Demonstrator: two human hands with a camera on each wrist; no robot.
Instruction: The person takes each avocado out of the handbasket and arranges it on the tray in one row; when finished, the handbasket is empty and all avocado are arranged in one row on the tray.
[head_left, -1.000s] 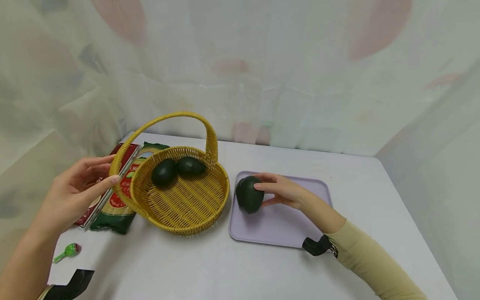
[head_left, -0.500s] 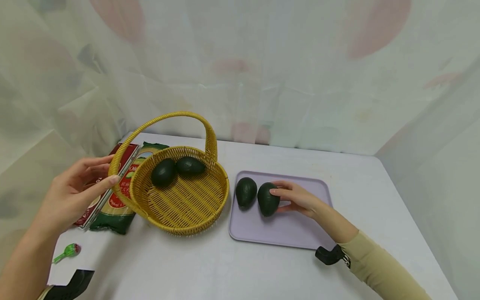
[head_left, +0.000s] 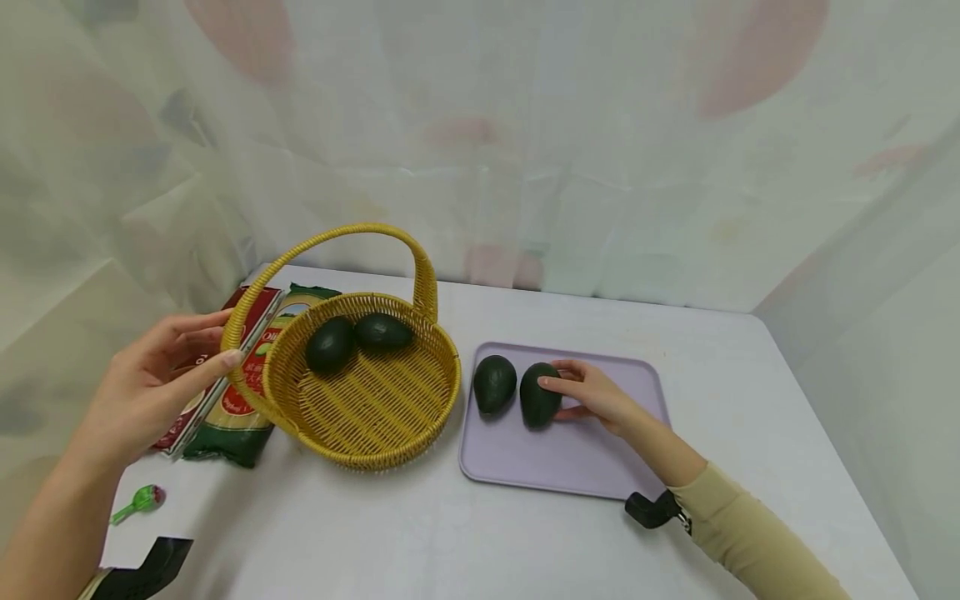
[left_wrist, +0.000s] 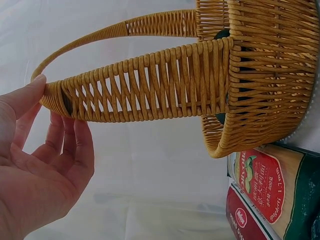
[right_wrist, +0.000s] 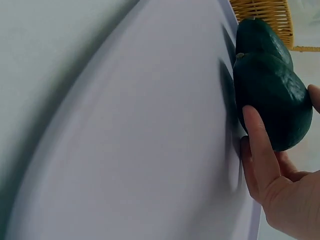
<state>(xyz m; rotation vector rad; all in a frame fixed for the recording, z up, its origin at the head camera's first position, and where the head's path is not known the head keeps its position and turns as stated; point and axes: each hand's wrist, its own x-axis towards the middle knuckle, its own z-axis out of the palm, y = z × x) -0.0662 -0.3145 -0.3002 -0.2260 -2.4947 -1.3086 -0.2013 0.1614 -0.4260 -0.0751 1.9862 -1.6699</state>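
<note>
My left hand [head_left: 161, 387] pinches the side of the handle [left_wrist: 145, 82] of a yellow woven basket [head_left: 375, 454] between thumb and fingers. Two dark green avocados [head_left: 330, 345] lie inside the basket at its back. On the right, my right hand [head_left: 596, 396] holds another avocado [head_left: 537, 400] from its right side, fingers spread around it, over the lilac tray [head_left: 585, 458]. Just left of it a similar avocado [head_left: 494, 386] lies on the tray. In the right wrist view the held avocado [right_wrist: 272, 100] partly covers the other one.
Two pasta packets, one green and red [head_left: 232, 421] and one dark red [head_left: 176, 433], lie left of the basket, partly behind it and my left hand. A green-wrapped lollipop [head_left: 142, 500] lies near the front left. A pale curtain [head_left: 480, 167] hangs behind the white table [head_left: 420, 533].
My right hand has moved the held avocado rightward, away from the avocado it was overlapping, and now stays almost in place. My left hand and the basket have stayed put.
</note>
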